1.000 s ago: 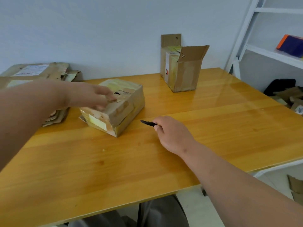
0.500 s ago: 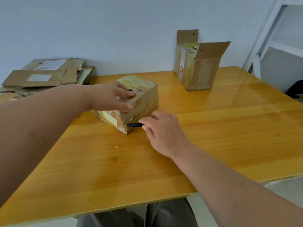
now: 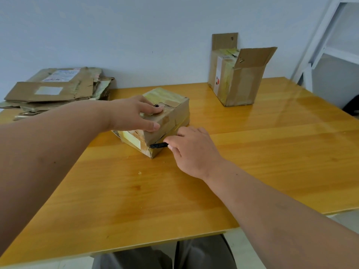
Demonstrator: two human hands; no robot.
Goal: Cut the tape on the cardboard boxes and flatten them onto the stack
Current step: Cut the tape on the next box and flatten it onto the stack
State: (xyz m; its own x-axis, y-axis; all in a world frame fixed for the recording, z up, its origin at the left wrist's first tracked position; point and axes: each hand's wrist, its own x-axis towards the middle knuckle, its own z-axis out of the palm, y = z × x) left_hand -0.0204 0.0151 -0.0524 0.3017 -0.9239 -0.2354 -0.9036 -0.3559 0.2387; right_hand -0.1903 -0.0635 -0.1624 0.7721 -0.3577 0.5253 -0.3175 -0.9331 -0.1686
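The taped cardboard box [image 3: 155, 121] lies near the middle of the worktop [image 3: 252, 162], one corner turned toward the person. The left hand [image 3: 134, 113] rests on top of it, fingers spread over the torn tape and the thumb pressing the near upper edge, a hold that matches the one half a second ago; a second ago that hand was only arriving at the box's far side. The right hand [image 3: 192, 150] sits against the box's right face, its grip pinching a black cutter [image 3: 159, 145] whose tip meets the taped seam close to the near corner. A second ago this hand lay on the bare wood well right of the box with the cutter pointing at it; half a second ago the blade had reached the same seam, and it has since stayed there with little shift. The box has kept its place under both hands.

Behind the box and to its right, an open cardboard box [image 3: 237, 80] stands upright against the wall, flaps raised. To the left of the taped box, the stack of flattened cardboard [image 3: 54, 90] lies at the worktop's far left edge. Right of the open box, part of a white shelf frame [image 3: 318, 41] shows.
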